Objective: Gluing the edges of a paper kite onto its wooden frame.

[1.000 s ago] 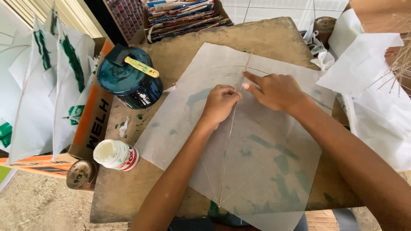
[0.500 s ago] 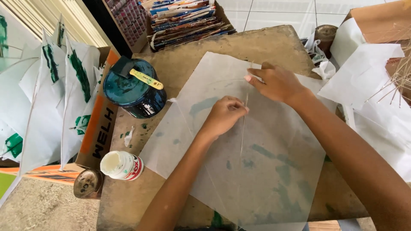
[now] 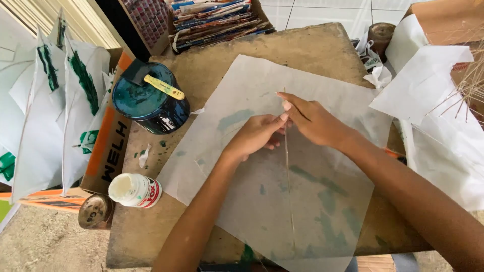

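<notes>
Forearms come in from the bottom edge, both angled up toward the middle of the paper sheet (image 3: 282,201), which lies flat on the tabletop (image 3: 302,45). Left hand (image 3: 257,135) palm down, fingers curled together, tips pinching a thin stick (image 3: 287,166) that lies along the sheet's middle line. Right hand (image 3: 315,121) palm down just right of the left one, fingers bunched and closed on the same stick, near its upper part; thumb tips of both hands nearly touching. Stick runs from just above the hands down toward the sheet's lower corner, flat on the sheet. One sheet, translucent white with teal smears, diamond-wise on the tabletop. One stick in hand.

Left of the sheet: one dark teal tin (image 3: 150,98) with a yellow-handled brush (image 3: 164,86) across its lid. Below the tin, one white glue bottle (image 3: 135,190) lying on its side, and one round brown cap (image 3: 95,211) beside it at the tabletop's corner. Further left of the sheet, several white-and-green kites (image 3: 55,100) stacked upright, count unclear. Right of the sheet, a white paper pile (image 3: 433,100) and a bundle of thin sticks (image 3: 469,85). Above the sheet, one box of magazines (image 3: 217,20).
</notes>
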